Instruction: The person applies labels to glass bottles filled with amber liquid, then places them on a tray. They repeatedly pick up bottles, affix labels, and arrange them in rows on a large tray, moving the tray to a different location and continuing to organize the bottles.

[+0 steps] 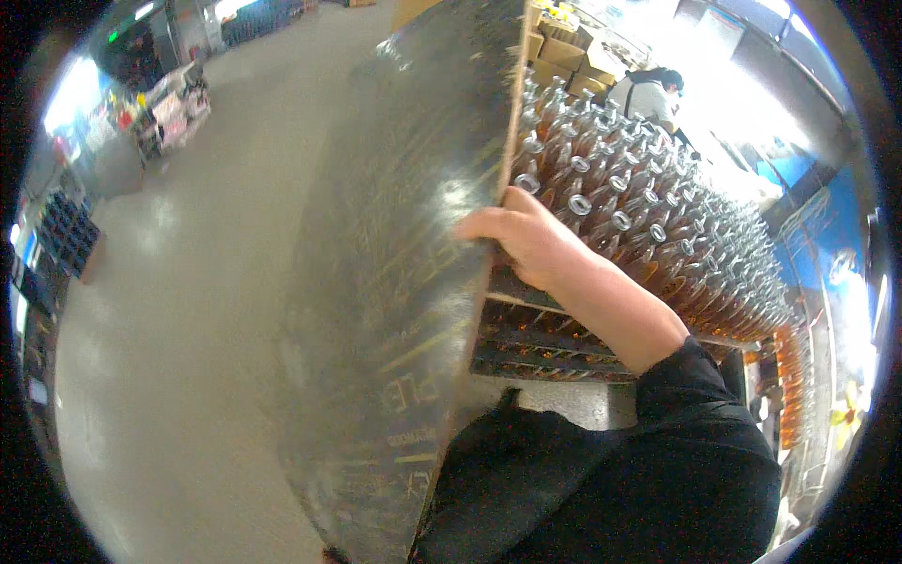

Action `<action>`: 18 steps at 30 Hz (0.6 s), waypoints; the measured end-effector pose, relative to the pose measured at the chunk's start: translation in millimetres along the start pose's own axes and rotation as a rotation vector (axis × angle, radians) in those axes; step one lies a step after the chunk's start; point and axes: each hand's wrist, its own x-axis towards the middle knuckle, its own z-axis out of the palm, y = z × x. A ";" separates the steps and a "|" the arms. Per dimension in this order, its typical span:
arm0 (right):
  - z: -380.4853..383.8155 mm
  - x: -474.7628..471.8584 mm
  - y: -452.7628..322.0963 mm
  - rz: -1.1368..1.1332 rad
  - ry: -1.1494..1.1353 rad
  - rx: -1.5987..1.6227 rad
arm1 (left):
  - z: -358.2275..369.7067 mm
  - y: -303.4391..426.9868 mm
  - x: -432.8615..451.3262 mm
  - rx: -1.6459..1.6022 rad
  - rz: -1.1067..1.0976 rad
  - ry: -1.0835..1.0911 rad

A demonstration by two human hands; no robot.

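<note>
My right hand [518, 229] grips the near-vertical edge of a large dark film-faced plywood board [394, 296], with its fingers bent over the board's face. The board stands on edge, tilted across the middle of the view. It bears printed writing and its face is blurred. At the bottom rim a small blurred patch may be part of my left hand [335, 555], too little of it showing to tell its hold. Just beyond my right hand and forearm stand many clear glass bottles [620, 183] with narrow necks and amber lower parts, packed in rows.
Layers of bottles [550, 338] sit below the top rows. Cardboard boxes [567, 56] are stacked behind the bottles, close to a person [645, 95] bending forward. Grey floor [211, 282] spreads to the left, with a heap of mixed goods [173, 113] and a dark crate [67, 233] farther off.
</note>
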 end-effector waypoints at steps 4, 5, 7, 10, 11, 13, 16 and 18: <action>-70.0 -54.5 -48.0 -0.229 0.027 0.425 | 20.3 113.2 -28.2 0.021 0.244 0.005; -89.3 -64.5 -55.2 -0.223 0.045 0.475 | 30.1 142.4 -34.7 0.031 0.314 -0.005; -132.3 -84.6 -65.1 -0.277 0.063 0.595 | 56.1 207.3 -47.1 0.066 0.446 -0.041; -191.7 -110.2 -69.7 -0.376 0.144 0.706 | 104.6 294.8 -71.6 0.098 0.619 -0.117; -212.4 -119.1 -69.7 -0.389 0.165 0.747 | 120.6 321.0 -82.3 0.110 0.670 -0.145; -250.8 -141.7 -64.9 -0.445 0.203 0.809 | 157.0 368.7 -102.8 0.135 0.766 -0.204; -303.4 -167.5 -54.7 -0.472 0.349 0.908 | 216.2 430.3 -136.1 0.166 0.887 -0.305; -330.4 -181.5 -43.3 -0.518 0.467 0.963 | 252.6 461.8 -156.8 0.187 0.949 -0.366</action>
